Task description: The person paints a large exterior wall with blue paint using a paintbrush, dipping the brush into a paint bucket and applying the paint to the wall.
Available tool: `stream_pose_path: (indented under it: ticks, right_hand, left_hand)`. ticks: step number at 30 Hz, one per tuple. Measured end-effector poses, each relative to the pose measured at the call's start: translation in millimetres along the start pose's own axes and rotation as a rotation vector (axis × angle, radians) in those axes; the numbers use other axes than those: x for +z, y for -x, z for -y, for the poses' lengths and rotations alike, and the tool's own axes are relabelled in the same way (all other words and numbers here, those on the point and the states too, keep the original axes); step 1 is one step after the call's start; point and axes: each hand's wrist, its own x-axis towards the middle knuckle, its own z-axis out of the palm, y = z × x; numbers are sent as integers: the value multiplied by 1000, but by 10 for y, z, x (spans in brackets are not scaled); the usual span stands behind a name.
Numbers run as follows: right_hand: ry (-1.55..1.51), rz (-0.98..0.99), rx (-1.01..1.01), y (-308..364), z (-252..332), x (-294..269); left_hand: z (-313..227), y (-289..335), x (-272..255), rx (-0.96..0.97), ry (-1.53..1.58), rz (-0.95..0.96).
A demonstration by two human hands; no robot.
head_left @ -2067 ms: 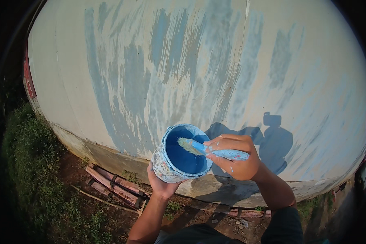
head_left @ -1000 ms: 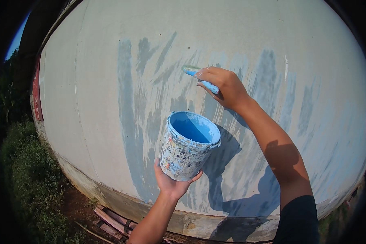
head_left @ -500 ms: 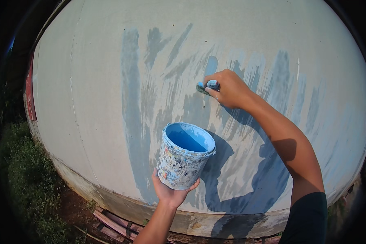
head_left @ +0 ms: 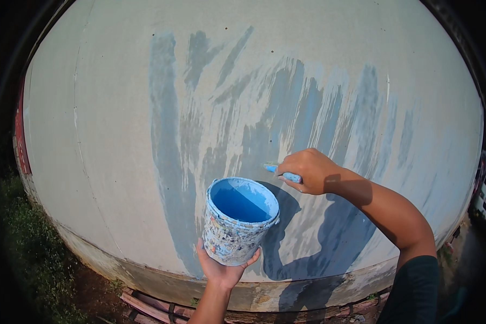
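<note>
Paintbrush (head_left: 292, 177) clamped in right hand (head_left: 312, 170), bristles (head_left: 269, 164) seemingly on wall (head_left: 119, 135); left hand (head_left: 221, 274) clasps bucket (head_left: 232, 237) low.

Bright sun behind you throws your hard shadow (head_left: 348, 229) onto the wall (head_left: 119, 146); fisheye distortion bows edges, corners black.

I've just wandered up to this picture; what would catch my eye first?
Probably the paint-spattered bucket with blue paint inside, just below the picture's middle, held from underneath by the left hand. To its upper right, the right hand grips a blue-handled brush. Behind both, a big pale wall carries streaky blue-grey strokes.
</note>
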Motion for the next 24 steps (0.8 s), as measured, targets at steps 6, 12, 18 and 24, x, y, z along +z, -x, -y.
stream_pose_path:
  ticks: [6, 12, 18, 24]
  right_hand:
    - [53, -159, 167, -406, -439, -517]
    - [468, -583, 184, -725, -670, -573]
    - [-102, -245, 165, -756, 52, -87]
    - [-406, -375, 518, -972, -311, -518]
  left_hand:
    - [-70, 4, -45, -40, -22, -13]
    - [-58, 19, -54, -50, -29, -1]
    - [-146, 44, -88, -62, 23, 10]
    - [-119, 80, -71, -46, 39, 12]
